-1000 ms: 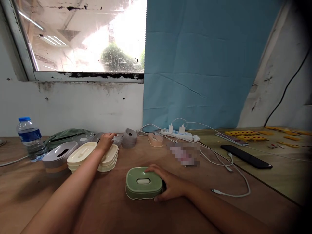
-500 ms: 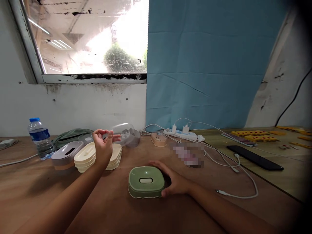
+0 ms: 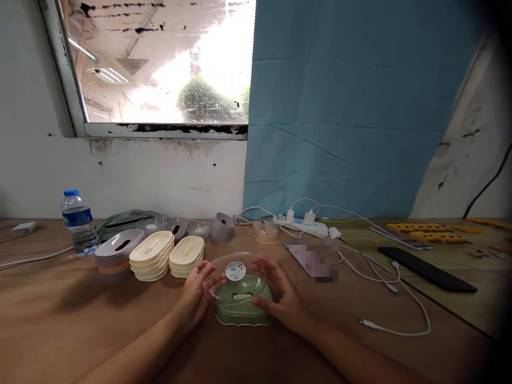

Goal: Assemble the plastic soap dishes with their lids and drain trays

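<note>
A clear plastic lid with a round white printed label is tilted just above a green oval box. The box has a slot in its top and a pale wavy lower edge, and it rests on the brown table. My left hand grips the lid's left edge with bent fingers. At the right edge, my right hand has its fingers behind the lid and its thumb in front. Whether the lid touches the box I cannot tell.
Stacks of cream lids stand left of my hands, beside stacked grey boxes and a water bottle. Behind are more grey boxes, a peach box and a power strip. Phones and white cables lie right.
My left hand has brought the clear lid from the back left to over the green box. My right hand has gone from the box's side to the lid's right edge. The view has shifted slightly.
</note>
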`<state>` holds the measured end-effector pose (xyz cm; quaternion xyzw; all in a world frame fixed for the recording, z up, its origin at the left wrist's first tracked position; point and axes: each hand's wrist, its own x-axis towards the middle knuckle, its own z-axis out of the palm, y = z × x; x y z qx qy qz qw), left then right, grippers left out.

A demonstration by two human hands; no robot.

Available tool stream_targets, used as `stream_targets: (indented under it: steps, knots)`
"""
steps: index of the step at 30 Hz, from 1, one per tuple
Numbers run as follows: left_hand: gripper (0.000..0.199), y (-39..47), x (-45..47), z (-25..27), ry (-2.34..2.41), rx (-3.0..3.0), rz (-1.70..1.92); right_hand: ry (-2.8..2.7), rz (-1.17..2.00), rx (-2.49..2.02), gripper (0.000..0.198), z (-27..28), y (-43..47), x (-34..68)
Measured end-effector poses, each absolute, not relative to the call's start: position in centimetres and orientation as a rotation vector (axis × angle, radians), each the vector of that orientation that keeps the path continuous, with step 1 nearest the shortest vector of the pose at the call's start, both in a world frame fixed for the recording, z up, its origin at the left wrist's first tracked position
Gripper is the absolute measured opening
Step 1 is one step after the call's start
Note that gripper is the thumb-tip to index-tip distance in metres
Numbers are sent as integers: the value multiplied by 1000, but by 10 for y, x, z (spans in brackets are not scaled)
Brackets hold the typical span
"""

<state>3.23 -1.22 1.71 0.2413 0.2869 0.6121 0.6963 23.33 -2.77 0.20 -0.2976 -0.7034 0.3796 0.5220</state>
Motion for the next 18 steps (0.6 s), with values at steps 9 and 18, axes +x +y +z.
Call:
stream_targets:
  steps: [9, 18]
  knots:
    - [29, 0, 21, -3, 768, 1255, 1340, -1855, 632, -902, 65, 3, -18, 250]
    - [28, -15, 19, 9, 811, 1443, 1201, -1780, 647, -910, 58, -1, -7, 262]
